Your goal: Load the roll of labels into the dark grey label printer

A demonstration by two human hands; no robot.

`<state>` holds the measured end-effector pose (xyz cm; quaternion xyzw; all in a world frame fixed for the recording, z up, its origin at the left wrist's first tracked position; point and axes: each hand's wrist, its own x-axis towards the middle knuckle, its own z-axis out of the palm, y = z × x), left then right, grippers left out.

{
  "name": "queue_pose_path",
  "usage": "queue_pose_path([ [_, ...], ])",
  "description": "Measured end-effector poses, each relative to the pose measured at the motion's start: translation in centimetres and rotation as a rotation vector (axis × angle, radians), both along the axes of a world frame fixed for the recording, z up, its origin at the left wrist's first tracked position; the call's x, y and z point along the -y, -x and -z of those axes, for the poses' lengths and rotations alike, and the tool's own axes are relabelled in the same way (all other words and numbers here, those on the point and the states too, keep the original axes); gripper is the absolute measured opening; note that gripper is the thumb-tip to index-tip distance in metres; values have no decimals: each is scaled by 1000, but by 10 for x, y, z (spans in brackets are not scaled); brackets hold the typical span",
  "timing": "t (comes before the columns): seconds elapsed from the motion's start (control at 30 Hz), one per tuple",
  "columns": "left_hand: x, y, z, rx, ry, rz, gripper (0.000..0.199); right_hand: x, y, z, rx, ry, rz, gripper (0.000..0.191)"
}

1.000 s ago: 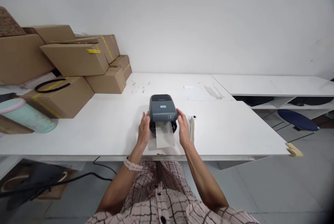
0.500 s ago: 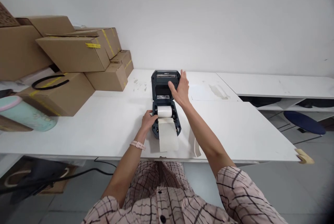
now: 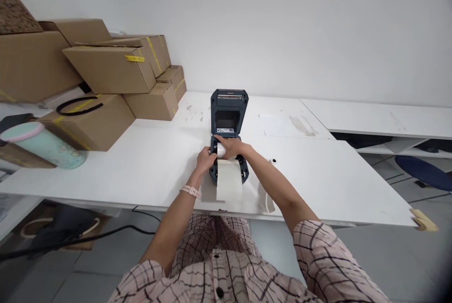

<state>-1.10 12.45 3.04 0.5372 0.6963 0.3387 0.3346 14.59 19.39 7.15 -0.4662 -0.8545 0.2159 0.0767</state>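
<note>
A dark label printer (image 3: pixel 229 101) stands on the white table with its lid raised. Inside it sits a white label roll (image 3: pixel 221 150), partly covered by my right hand, and a pale label strip (image 3: pixel 229 180) runs out over the front. My left hand (image 3: pixel 205 160) grips the printer's left side, thumb at the inner edge near the roll. Over the roll lies my right hand (image 3: pixel 230 147), its fingers curled onto it and the index finger reaching left. Its fingertips are partly hidden.
Several cardboard boxes (image 3: pixel 109 70) are stacked at the left, with a mint-green tumbler (image 3: pixel 45 145) before them. A curled paper strip (image 3: pixel 270 203) and a small black-and-white item (image 3: pixel 273 161) lie by my right forearm. A blue stool (image 3: pixel 423 171) stands at the right.
My right hand has left the raised lid and come down onto the label roll. My left hand stays at the printer's left side. The camera view has shifted slightly.
</note>
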Motion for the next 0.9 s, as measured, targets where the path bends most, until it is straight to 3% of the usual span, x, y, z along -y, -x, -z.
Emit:
queue_pose_path([
  [0.1, -1, 1, 4, 50, -5, 9, 37, 9, -17, -24, -31, 31, -154, 114],
  [0.2, -2, 2, 7, 49, -25, 7, 36, 27, -52, -56, -295, 83, -271, 107],
  [0.27, -2, 2, 9, 51, -39, 3, 36, 37, -79, -72, -492, 129, -241, 99],
  [0.33, -1, 1, 10, 81, -43, 4, 36, 40, -107, -78, -671, 177, -112, 95],
  [0.4, -2, 1, 11, 109, -35, 0, 37, 35, -131, -68, -775, 199, 35, 94],
  [0.5, -3, 1, 14, 132, -20, -11, 39, 18, -156, -36, -732, 205, 173, 98],
  [0.67, -4, 2, 17, 152, -20, -25, 38, -2, -163, 15, -602, 231, 274, 102],
  [0.77, -5, 2, 19, 181, -31, -23, 39, 0, -167, 28, -602, 271, 300, 104],
  [0.9, -6, 3, 21, 217, -46, -36, 39, 23, -201, 38, -764, 405, 309, 96],
])
